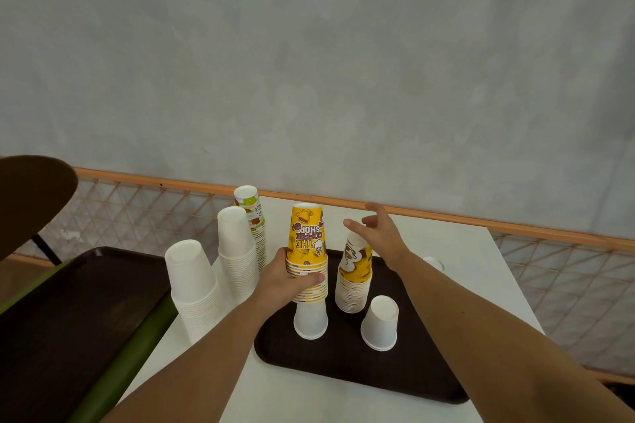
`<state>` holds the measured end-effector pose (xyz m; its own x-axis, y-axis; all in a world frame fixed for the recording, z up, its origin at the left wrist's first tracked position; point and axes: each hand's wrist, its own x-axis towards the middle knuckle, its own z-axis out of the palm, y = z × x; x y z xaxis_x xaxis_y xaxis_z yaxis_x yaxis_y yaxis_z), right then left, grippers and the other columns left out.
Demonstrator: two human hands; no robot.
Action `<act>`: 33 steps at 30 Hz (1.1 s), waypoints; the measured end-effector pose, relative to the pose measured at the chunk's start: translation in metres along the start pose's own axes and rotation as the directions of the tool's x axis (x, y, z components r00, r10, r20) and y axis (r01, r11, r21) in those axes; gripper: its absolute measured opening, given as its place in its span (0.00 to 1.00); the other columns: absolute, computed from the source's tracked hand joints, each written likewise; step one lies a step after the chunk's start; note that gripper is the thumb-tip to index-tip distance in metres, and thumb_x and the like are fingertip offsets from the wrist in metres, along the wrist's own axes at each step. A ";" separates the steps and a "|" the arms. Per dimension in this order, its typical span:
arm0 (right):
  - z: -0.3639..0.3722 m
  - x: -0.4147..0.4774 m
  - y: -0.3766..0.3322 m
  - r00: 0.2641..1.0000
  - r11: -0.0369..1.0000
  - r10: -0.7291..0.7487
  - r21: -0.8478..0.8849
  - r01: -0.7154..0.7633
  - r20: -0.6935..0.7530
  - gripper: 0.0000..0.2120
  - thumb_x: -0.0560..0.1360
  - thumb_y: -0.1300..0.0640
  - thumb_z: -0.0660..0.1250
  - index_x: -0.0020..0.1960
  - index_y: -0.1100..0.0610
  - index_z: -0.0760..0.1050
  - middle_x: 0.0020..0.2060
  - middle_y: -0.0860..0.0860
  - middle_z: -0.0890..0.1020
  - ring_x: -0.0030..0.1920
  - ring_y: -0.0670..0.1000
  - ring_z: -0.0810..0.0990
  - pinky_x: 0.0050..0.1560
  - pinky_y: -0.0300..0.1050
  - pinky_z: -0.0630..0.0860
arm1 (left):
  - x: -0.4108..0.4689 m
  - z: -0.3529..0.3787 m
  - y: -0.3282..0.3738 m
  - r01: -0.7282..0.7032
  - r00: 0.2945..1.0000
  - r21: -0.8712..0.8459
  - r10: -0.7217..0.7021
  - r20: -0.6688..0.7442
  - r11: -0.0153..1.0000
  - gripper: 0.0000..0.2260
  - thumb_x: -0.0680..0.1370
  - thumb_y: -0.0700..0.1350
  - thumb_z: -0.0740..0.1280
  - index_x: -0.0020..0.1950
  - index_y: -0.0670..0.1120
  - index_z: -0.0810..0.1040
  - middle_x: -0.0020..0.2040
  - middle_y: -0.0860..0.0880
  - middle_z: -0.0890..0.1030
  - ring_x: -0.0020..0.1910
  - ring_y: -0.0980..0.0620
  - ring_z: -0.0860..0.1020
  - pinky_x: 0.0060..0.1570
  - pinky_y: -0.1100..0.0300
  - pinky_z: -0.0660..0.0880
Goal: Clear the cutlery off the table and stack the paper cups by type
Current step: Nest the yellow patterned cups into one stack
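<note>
Grey wall (309, 62) behind white table (464, 271) with brown tray (343, 366)

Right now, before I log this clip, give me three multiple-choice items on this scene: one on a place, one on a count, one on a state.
1. Where does the rightmost short white paper cup stand?
A. on the dark brown plastic tray
B. on the floor
C. on top of another stack

2. How many tall plain white cup stacks stand left of that tray?
A. one
B. two
C. four

3. What is the left hand doing?
A. lying flat and open
B. gripping the yellow printed cup stack
C. holding a fork

Answers:
1 A, the cup sits inside the tray's rim.
2 B, two white columns rise beside the tray.
3 B, its fingers curl round the stack's lower rims.
</note>
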<state>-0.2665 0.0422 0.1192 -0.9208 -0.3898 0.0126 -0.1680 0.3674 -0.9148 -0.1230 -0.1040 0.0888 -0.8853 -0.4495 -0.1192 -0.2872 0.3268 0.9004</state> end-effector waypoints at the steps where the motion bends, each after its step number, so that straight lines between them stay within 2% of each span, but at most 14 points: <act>1: 0.000 0.000 -0.003 1.000 1.000 -0.018 0.008 0.018 -0.002 0.33 0.72 0.45 0.69 0.71 0.54 0.61 0.65 0.58 0.73 0.64 0.57 0.72 0.59 0.49 0.72 | 0.000 0.000 0.001 -0.001 1.000 0.003 0.001 0.003 1.000 0.31 0.68 0.49 0.76 0.66 0.49 0.66 0.63 0.49 0.76 0.61 0.50 0.75 0.57 0.58 0.71; 5: 0.006 -0.005 -0.017 0.994 0.991 -0.106 0.084 0.107 -0.013 0.27 0.73 0.46 0.68 0.68 0.54 0.66 0.60 0.56 0.77 0.61 0.54 0.75 0.56 0.44 0.71 | -0.003 0.001 0.005 -0.009 1.000 0.024 0.008 0.008 1.000 0.30 0.68 0.50 0.75 0.67 0.48 0.66 0.64 0.49 0.75 0.62 0.49 0.75 0.57 0.58 0.71; 8: 0.010 -0.012 -0.026 0.990 0.980 -0.141 0.143 0.137 0.013 0.26 0.73 0.47 0.69 0.67 0.53 0.67 0.57 0.55 0.77 0.60 0.54 0.75 0.58 0.48 0.73 | -0.005 0.001 0.008 -0.011 1.000 0.027 0.011 0.008 1.000 0.31 0.69 0.50 0.75 0.67 0.48 0.66 0.64 0.49 0.75 0.62 0.50 0.75 0.57 0.59 0.71; 11: 0.012 -0.018 -0.032 0.977 0.985 -0.137 0.126 0.117 0.162 0.30 0.71 0.46 0.70 0.69 0.51 0.65 0.60 0.54 0.76 0.61 0.54 0.75 0.60 0.50 0.74 | -0.007 0.001 0.009 -0.013 1.000 0.019 0.012 0.015 1.000 0.30 0.68 0.50 0.75 0.67 0.48 0.66 0.64 0.49 0.76 0.61 0.50 0.75 0.57 0.59 0.71; 14: 0.018 -0.026 -0.037 0.924 0.998 -0.063 0.012 0.063 0.378 0.34 0.71 0.49 0.71 0.73 0.50 0.60 0.63 0.54 0.74 0.62 0.54 0.75 0.59 0.48 0.74 | -0.009 0.001 0.011 -0.022 1.000 0.019 0.021 0.015 1.000 0.30 0.69 0.50 0.75 0.67 0.48 0.66 0.63 0.49 0.76 0.61 0.50 0.75 0.55 0.60 0.71; 17: 0.025 -0.032 -0.039 0.890 0.999 -0.007 -0.031 0.024 0.455 0.34 0.72 0.53 0.72 0.73 0.52 0.60 0.64 0.54 0.74 0.62 0.55 0.76 0.59 0.47 0.74 | -0.011 0.001 0.012 -0.030 0.999 0.025 0.029 0.018 0.999 0.31 0.69 0.51 0.75 0.68 0.48 0.66 0.63 0.49 0.76 0.60 0.50 0.76 0.55 0.59 0.72; 21: 0.027 -0.034 -0.037 0.882 1.000 -0.007 -0.013 0.015 0.472 0.30 0.71 0.55 0.72 0.70 0.53 0.64 0.64 0.54 0.76 0.61 0.54 0.76 0.59 0.48 0.75 | -0.014 0.000 0.012 -0.036 0.999 0.026 0.035 0.037 0.999 0.32 0.69 0.51 0.75 0.69 0.49 0.65 0.64 0.50 0.75 0.61 0.50 0.75 0.57 0.58 0.72; 27: 0.029 -0.031 -0.036 0.899 1.000 -0.006 -0.003 0.008 0.437 0.31 0.71 0.54 0.72 0.70 0.53 0.63 0.64 0.53 0.75 0.61 0.54 0.76 0.56 0.46 0.75 | -0.019 -0.002 0.015 -0.031 0.996 -0.020 0.033 0.082 0.999 0.31 0.70 0.51 0.73 0.69 0.48 0.64 0.65 0.49 0.74 0.62 0.50 0.74 0.60 0.57 0.72; 33: 0.026 -0.024 -0.041 0.916 0.997 -0.033 0.080 0.001 0.400 0.31 0.71 0.54 0.73 0.70 0.52 0.64 0.62 0.53 0.77 0.60 0.55 0.77 0.57 0.50 0.77 | -0.017 -0.003 0.016 -0.028 0.997 0.001 0.028 0.072 1.000 0.30 0.70 0.50 0.74 0.68 0.49 0.66 0.65 0.50 0.74 0.62 0.50 0.74 0.61 0.55 0.71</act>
<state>-0.2280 0.0144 0.1463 -0.6974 -0.7067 -0.1196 -0.1402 0.2982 -0.9442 -0.1113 -0.0941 0.1066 -0.9170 -0.3794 -0.1235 -0.2624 0.3403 0.9030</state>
